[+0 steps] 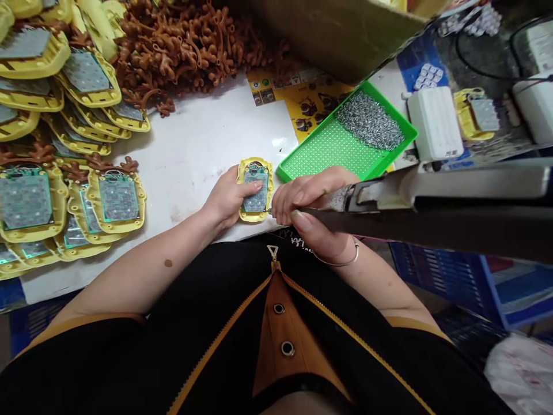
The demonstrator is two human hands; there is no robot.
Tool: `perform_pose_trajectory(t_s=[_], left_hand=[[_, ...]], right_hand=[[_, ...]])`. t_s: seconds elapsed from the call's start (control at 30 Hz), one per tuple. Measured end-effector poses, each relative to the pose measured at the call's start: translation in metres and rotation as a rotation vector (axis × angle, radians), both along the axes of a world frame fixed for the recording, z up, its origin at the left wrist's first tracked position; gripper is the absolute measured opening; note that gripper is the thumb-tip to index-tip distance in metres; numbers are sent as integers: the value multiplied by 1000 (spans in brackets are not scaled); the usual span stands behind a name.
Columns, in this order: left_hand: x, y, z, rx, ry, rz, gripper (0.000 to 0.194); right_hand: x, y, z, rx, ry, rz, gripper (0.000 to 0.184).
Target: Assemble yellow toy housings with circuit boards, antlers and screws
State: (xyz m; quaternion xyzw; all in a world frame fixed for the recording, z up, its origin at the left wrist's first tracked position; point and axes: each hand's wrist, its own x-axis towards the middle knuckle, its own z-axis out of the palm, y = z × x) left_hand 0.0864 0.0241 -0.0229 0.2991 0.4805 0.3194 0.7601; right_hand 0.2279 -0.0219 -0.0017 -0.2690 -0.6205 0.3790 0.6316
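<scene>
My left hand (228,196) grips a yellow plastic toy casing half (253,217) by its left side, the thumb lying across the circuit board (256,200) inside it. Wrapped round the front of a long dark power screwdriver (432,216) is my right hand (315,199). The screwdriver's tip meets the lower right corner of the casing; whether a screw is on it is too small to tell. Its body runs off the right edge, close to the camera. Just beyond my right hand lies a green tray (309,158), with a heap of small screws (371,121) at its far end.
Stacked yellow casings with boards (116,199) fill the left side, some with brown antlers. A pile of brown antler-shaped pieces (185,49) lies behind, beside a cardboard box (345,34). At right are a white block (435,124), another yellow casing (475,115) and a blue crate (449,276).
</scene>
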Motion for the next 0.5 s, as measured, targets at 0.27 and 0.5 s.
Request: perform_pose_trajectory(t_s=[0.27, 0.5], left_hand=[[1, 1, -2, 0, -32, -27, 26], [-28, -5, 3, 5, -43, 14, 35]], right_hand=[[1, -14, 20, 49, 158, -128, 21], [19, -36, 35, -216, 320, -743, 28]])
